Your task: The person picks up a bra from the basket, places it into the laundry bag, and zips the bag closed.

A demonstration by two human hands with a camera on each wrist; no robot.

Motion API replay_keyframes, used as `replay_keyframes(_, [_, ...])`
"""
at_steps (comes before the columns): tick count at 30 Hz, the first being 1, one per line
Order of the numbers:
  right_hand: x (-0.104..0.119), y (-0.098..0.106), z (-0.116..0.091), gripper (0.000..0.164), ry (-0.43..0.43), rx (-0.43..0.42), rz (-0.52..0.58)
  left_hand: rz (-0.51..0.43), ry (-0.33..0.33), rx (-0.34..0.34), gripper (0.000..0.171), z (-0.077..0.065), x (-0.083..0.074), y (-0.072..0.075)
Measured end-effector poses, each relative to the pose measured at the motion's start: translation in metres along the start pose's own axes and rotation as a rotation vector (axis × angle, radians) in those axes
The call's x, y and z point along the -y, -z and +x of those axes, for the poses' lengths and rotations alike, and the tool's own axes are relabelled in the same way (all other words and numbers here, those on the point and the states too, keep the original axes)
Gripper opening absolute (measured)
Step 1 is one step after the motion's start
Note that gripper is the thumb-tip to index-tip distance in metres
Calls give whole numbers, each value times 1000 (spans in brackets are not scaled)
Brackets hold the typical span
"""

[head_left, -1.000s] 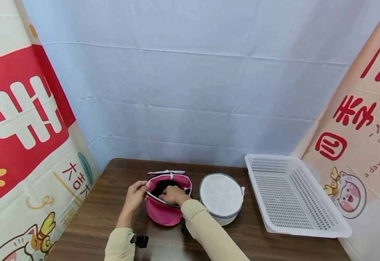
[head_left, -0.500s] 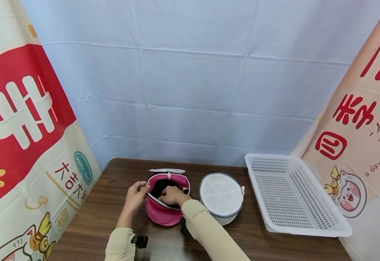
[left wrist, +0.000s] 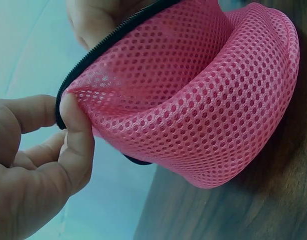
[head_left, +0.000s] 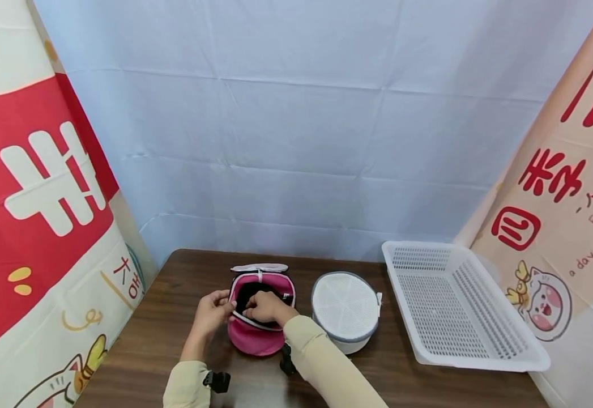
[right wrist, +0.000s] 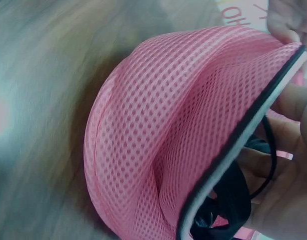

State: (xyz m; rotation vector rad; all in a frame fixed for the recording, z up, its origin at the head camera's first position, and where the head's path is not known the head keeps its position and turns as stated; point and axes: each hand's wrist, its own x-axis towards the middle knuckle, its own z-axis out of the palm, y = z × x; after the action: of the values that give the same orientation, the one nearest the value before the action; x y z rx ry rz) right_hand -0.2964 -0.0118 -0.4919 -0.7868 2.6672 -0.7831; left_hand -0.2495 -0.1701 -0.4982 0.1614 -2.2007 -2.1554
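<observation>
A pink mesh laundry bag (head_left: 256,340) stands on the table with its zipped top open and the lid (head_left: 259,267) folded back. My left hand (head_left: 213,311) pinches the left side of its rim between thumb and fingers; the left wrist view shows the thumb on the pink mesh (left wrist: 213,110) beside the black zip. My right hand (head_left: 265,307) reaches into the opening, fingers curled at a black garment (head_left: 247,292) inside. In the right wrist view a black strap (right wrist: 233,195) hangs by that hand, whose fingers are partly hidden behind the rim.
Right of the bag stands a round white mesh laundry bag (head_left: 344,306) with grey trim. A white perforated plastic basket (head_left: 418,340) lies farther right on the dark wooden table (head_left: 143,340). Cloth hangings (head_left: 296,141) enclose the back and both sides.
The pink bag's rim and my right hand have shifted slightly left. My left hand has moved a little down along the rim. The printed cloth at the left has swayed.
</observation>
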Motion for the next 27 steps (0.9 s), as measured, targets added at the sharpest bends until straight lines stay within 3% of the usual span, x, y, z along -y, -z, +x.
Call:
replay_keyframes(7, [1,2,-8,21,41,-52,21,-8,18,5,32,1,4,4])
replay_keyframes(13, [4,12,-17,27,75,-127,28,49,-4,-27,32,1,4,6])
replay_keyframes(20, [-4,25,-21,27,76,-288,49,106,-36,-43,30,4,6,7])
replay_keyframes(27, [-10,36,-14,22,-16,-472,99,114,-49,-46,32,9,5,8])
